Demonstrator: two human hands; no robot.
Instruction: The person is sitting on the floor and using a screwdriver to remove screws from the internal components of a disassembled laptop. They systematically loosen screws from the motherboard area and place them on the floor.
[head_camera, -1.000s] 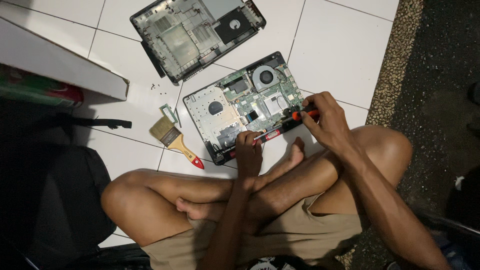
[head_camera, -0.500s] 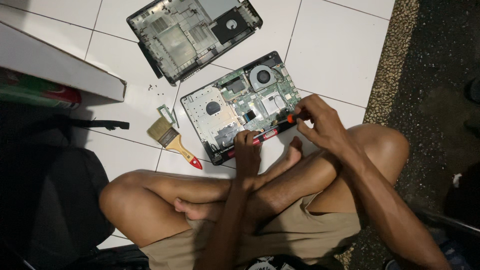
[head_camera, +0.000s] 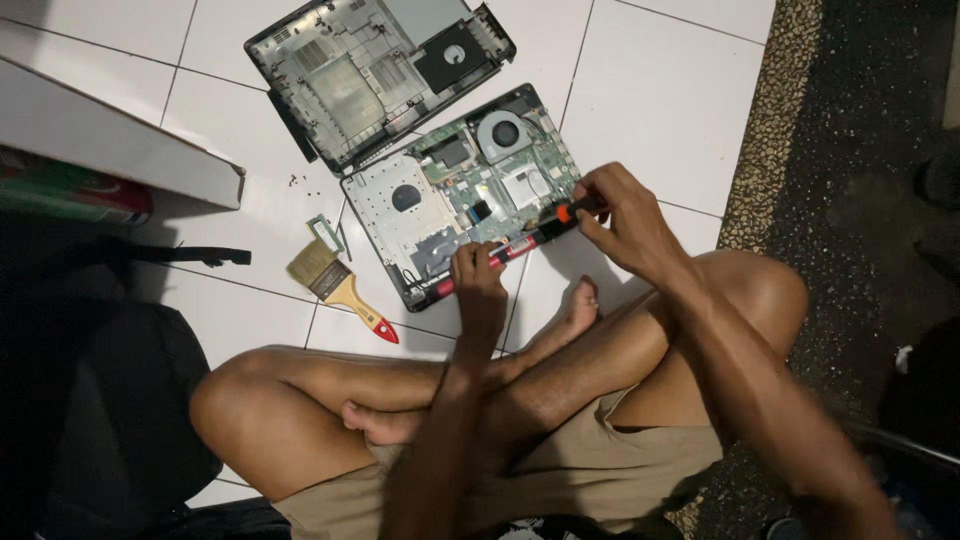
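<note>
The opened laptop base (head_camera: 460, 195) lies on the tiled floor (head_camera: 660, 90), its bottom cover (head_camera: 375, 75) already off beside loose screws (head_camera: 297, 181). Right hand (head_camera: 620, 215) fingers pinch a screwdriver (head_camera: 560, 212); left hand (head_camera: 478, 272) fingers press the front edge. Board still mounted.

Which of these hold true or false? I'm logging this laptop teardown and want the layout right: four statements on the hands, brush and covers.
1. The right hand holds a screwdriver over the opened laptop. True.
2. The paintbrush lies on the circuit board. False: it lies on the floor tiles, left of the laptop.
3. The left hand rests at the laptop's near edge. True.
4. The detached bottom cover lies nearer the person than the laptop. False: it lies beyond.
</note>
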